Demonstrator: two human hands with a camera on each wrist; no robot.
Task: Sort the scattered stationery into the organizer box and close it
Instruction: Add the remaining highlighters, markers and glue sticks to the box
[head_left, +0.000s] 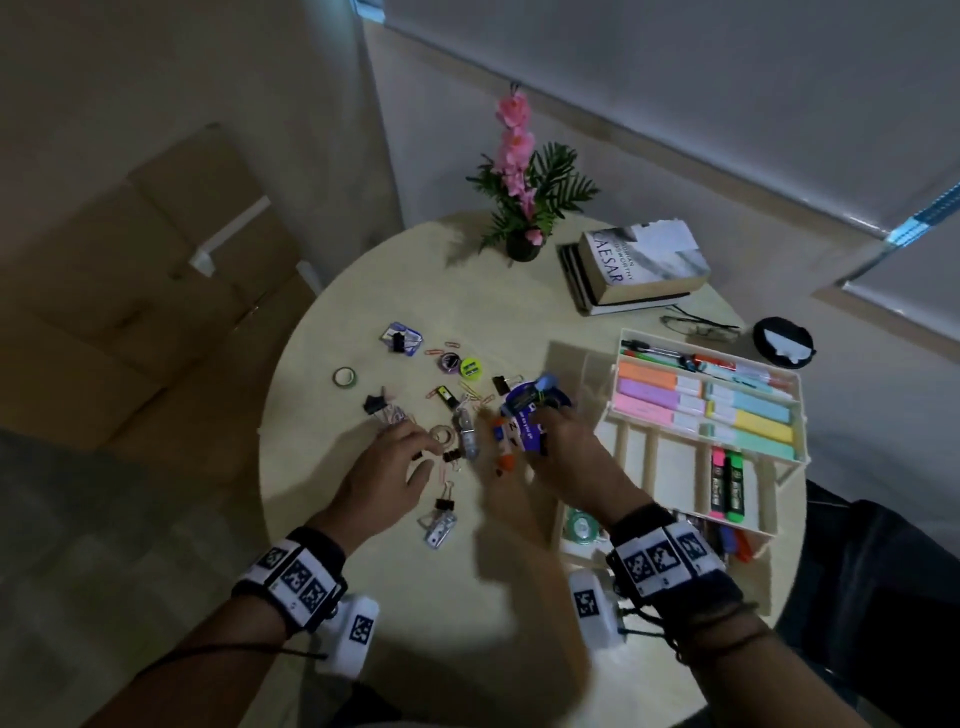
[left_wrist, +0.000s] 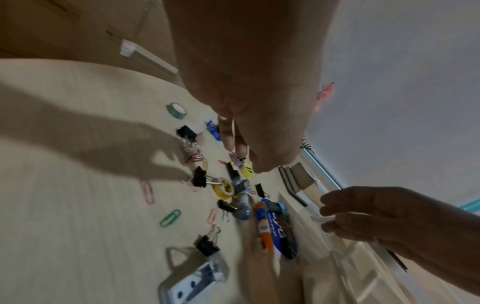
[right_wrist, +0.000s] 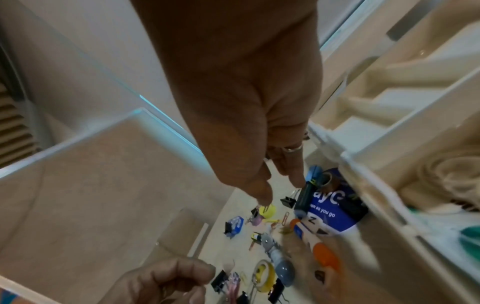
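The open organizer box (head_left: 701, 415) stands at the right of the table (head_left: 363, 291), with scattered clips and tape rolls (head_left: 344, 376) to its left. The right hand (head_left: 566, 457) hovers beside the box with straight fingers; the left hand (head_left: 384, 478) has curled fingers, but I cannot tell if it holds something.

Bare forearms, no sleeves. Each wrist: black strap w/ white blocks carrying black-and-white square markers, plus white camera housing w/ one marker. Thin dark cords trail off both. Ring on right hand (right_wrist: 259, 115), prob. silver.
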